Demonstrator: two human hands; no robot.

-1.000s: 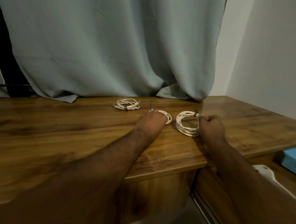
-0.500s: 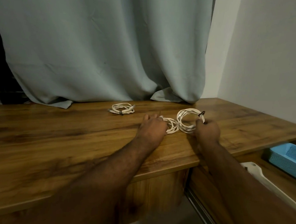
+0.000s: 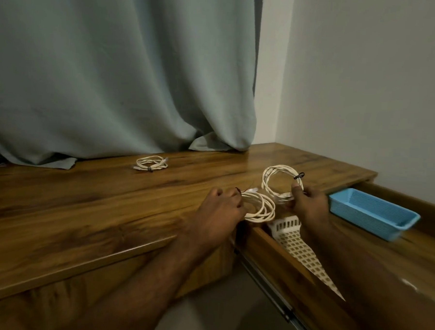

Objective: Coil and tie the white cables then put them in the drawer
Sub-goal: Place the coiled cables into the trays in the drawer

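Three tied coils are in view, so we judge the coiling and tying done and the stowing in hand. We go from large to small: the curtain (image 3: 115, 71) hangs behind the desk (image 3: 83, 208), and the drawer (image 3: 294, 269) stands open at the desk's right, with a blue basket (image 3: 375, 213) and a white basket (image 3: 298, 242) inside. Our left hand (image 3: 219, 213) curls its fingers round one coil (image 3: 259, 207) at the desk's edge. Our right hand (image 3: 307, 202) pinches a second coil (image 3: 278, 183), raised above the drawer's inner end. The third coil (image 3: 151, 163) lies well apart, near the curtain. Next we likely lower both held coils into the drawer, then reach back for the third.
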